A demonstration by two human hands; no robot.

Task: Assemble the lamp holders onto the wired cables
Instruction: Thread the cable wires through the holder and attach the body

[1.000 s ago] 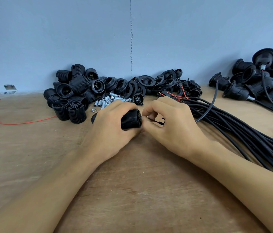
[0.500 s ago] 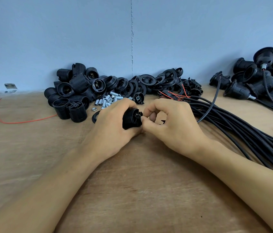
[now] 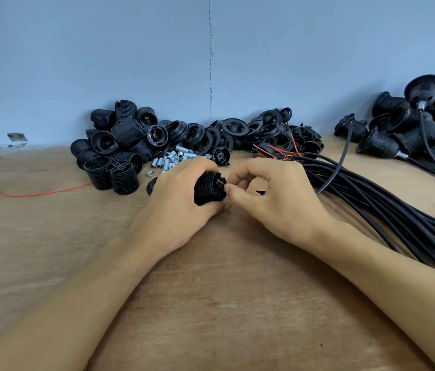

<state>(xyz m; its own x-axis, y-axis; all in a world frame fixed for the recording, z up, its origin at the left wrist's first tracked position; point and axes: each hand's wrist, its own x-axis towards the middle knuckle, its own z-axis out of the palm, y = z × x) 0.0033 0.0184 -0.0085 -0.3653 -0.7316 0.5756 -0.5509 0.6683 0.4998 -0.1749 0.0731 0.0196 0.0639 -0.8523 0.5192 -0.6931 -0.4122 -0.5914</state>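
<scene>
Left hand (image 3: 176,207): grip wrapped fully round the lamp holder (image 3: 208,191), which is held sideways at counter (image 3: 224,290) centre, terminal end facing 3 o'clock. Right hand (image 3: 272,199): grip pinched closed at that end, holding a black cable (image 3: 346,140) that leads off toward 1 o'clock. Loose holder pile (image 3: 120,145) at 11 o'clock; cable bundle (image 3: 387,210) at 4 o'clock.

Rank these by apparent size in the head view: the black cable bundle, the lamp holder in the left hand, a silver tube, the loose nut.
1. Black cable bundle.
2. Lamp holder, partly hidden by the left hand.
3. Silver tube and loose nut: both tiny, too alike to rank.
</scene>
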